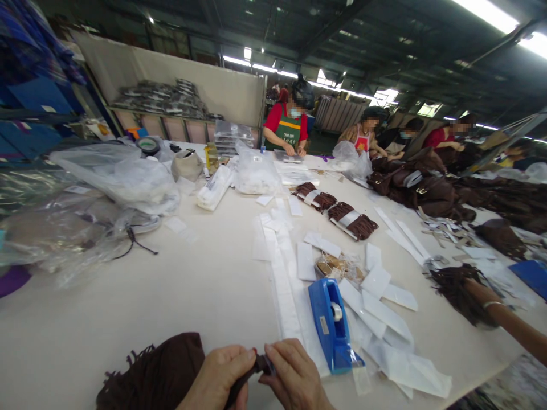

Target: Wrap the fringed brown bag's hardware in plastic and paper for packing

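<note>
At the near edge of the table, my left hand (222, 370) pinches a narrow, gathered part of dark brown cloth (245, 384) between thumb and fingers. My right hand (294, 370) is closed on the end of that same part, where a small shiny bit shows that I cannot make out. To the left lies dark brown fringed cloth (158, 373); whether it joins the held part is hidden by my left hand. A blue tape dispenser (327, 324) stands just beyond my right hand.
White cards (376, 282) and clear sleeves lie scattered beyond the dispenser. Two folded brown fringed bundles (352, 221) with white bands lie farther back. Plastic bags (106, 176) crowd the left. A co-worker's hand (476, 293) rests on brown fringed cloth at right; several people work behind.
</note>
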### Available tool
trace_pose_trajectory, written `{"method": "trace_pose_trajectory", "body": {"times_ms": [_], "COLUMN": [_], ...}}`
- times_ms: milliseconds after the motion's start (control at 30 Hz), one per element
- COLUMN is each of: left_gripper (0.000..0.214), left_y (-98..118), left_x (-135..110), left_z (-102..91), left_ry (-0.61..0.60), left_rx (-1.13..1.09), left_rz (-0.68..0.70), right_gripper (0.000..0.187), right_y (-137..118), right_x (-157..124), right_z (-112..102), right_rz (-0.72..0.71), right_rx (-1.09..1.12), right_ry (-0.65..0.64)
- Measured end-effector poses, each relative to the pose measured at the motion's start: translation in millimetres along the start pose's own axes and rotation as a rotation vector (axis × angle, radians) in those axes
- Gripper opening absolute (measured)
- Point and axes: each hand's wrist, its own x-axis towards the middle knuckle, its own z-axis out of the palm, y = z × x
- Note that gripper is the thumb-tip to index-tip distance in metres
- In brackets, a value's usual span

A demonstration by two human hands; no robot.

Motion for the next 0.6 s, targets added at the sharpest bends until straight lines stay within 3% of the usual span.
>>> {"method": "trace_pose_trajectory", "body": {"times_ms": [467,600], "left_gripper": [0.044,0.046], "left_y": [-6.7,-14.1], "left_x": [2.7,0.3], "left_z": [-9.3,-9.8], "left_ry": [-0.019,0.044], "left_rx": [-0.035,-0.018], "left_rz": [0.037,0.072], "right_gripper": [0.032,0.031], "right_y": [-3.6,-5.9], "right_x": [1.7,1.4], "right_z": [0.5,6.2], "right_rz": [0.013,-0.004], "right_rx": [0.05,0.071], "right_ry": [0.045,0.078]}}
